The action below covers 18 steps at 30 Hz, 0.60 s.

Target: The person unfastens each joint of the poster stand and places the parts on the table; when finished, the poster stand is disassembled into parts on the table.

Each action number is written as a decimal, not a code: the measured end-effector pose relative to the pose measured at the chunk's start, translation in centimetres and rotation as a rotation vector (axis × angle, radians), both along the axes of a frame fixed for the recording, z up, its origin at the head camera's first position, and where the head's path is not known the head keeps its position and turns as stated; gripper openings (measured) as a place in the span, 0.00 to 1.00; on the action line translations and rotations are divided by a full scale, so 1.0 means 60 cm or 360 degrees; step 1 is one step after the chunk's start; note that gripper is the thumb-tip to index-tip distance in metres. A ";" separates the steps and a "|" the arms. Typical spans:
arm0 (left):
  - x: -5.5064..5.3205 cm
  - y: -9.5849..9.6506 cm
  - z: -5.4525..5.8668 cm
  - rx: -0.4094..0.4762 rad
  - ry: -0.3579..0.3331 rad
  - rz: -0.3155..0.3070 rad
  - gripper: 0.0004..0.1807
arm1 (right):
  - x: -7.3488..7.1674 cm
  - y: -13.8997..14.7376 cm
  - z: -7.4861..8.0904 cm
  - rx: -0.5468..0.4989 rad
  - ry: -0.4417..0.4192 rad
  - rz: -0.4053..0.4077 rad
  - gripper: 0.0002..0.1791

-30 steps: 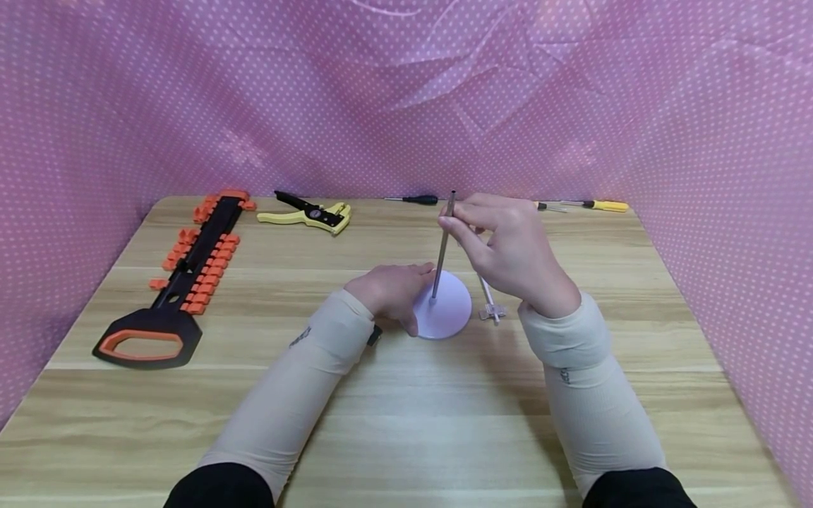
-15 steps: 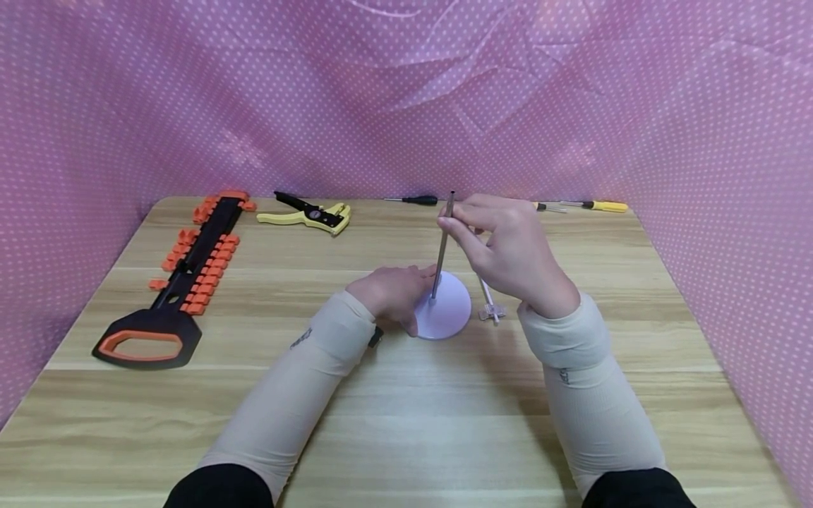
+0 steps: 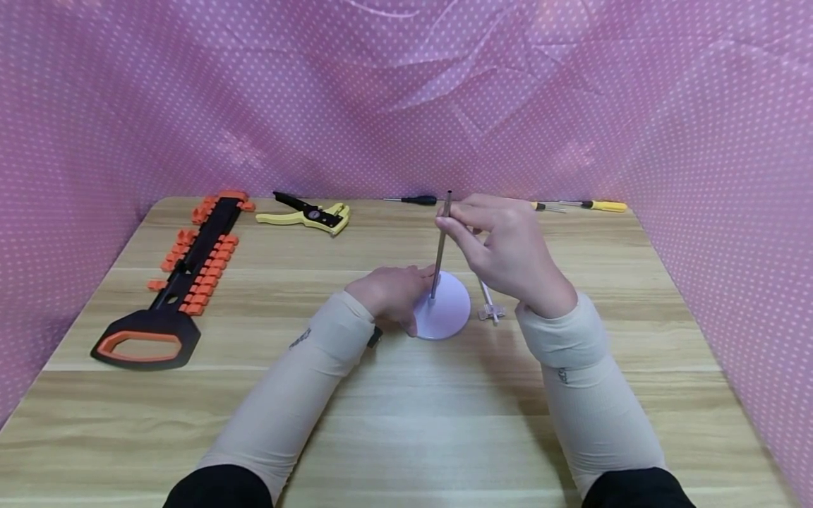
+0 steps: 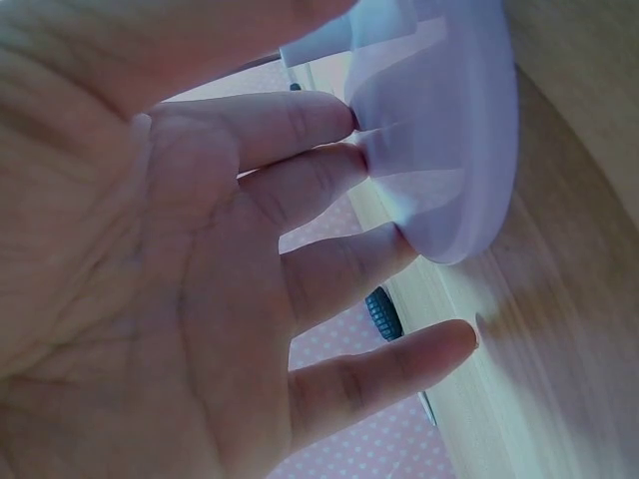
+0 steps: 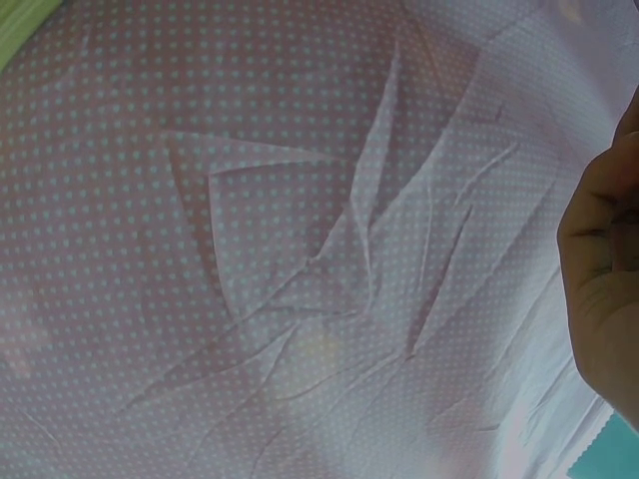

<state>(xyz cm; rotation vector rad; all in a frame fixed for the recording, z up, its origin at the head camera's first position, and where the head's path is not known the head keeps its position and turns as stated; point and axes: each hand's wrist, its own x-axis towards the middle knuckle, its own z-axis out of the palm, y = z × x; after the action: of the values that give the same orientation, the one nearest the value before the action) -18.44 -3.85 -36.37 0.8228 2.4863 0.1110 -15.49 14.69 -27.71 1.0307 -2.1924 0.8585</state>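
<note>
A white round base (image 3: 452, 314) with a raised centre socket sits on the table in the head view. My left hand (image 3: 390, 293) grips its left side, thumb at the near edge and fingers at the far edge. In the left wrist view, several fingertips touch the base's white wall (image 4: 429, 130). A thin metal rod (image 3: 440, 257) rises from the socket, leaning slightly right at the top. My right hand (image 3: 511, 243) pinches this rod near its upper end. Right of the base is a thin white stick (image 3: 485, 288) with a clear clip (image 3: 492, 312), its far part hidden by my right hand.
A black rack with orange clips (image 3: 190, 268) lies at left. Along the back are yellow-and-black wire strippers (image 3: 311, 214), a black-handled screwdriver (image 3: 419, 200) and a yellow-handled screwdriver (image 3: 606, 206). Pink dotted cloth (image 3: 406, 92) hangs around the table's back and sides.
The top of the metal rod and my right fingertips have shifted very slightly left. The left hand and the base have stayed in place.
</note>
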 end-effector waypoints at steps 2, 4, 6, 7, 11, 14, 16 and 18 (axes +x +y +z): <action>0.000 0.000 0.000 -0.0004 0.0002 -0.0010 0.64 | 0.000 0.000 -0.001 -0.0008 0.0003 0.0002 0.08; 0.000 -0.001 0.000 -0.0004 0.0007 -0.0010 0.64 | -0.001 -0.001 -0.001 -0.0002 0.0021 0.0002 0.08; 0.001 -0.002 0.000 -0.0004 0.0013 -0.0014 0.65 | -0.001 -0.002 -0.001 -0.0004 0.0034 0.0006 0.08; 0.001 -0.002 0.000 -0.0004 0.0018 -0.0015 0.65 | 0.000 -0.002 -0.001 -0.0007 0.0039 0.0008 0.08; 0.004 -0.003 0.000 0.0002 0.0012 -0.0008 0.66 | 0.002 -0.004 -0.002 -0.0021 0.0020 -0.0017 0.07; 0.004 -0.002 0.001 0.0003 0.0012 -0.0005 0.66 | 0.005 -0.006 -0.003 -0.0003 -0.0014 -0.0071 0.07; 0.004 -0.001 0.001 0.0000 0.0018 -0.0008 0.65 | 0.006 -0.007 -0.004 0.0020 -0.0035 -0.0108 0.07; 0.004 0.000 0.001 -0.0006 0.0031 -0.0017 0.65 | 0.008 -0.007 -0.002 0.0050 -0.0051 -0.0140 0.07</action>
<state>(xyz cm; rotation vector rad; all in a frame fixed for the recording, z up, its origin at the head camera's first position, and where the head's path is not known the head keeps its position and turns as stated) -18.22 -3.87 -36.34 0.8390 2.4994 0.0949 -15.03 14.24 -27.85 0.9333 -2.2669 0.8088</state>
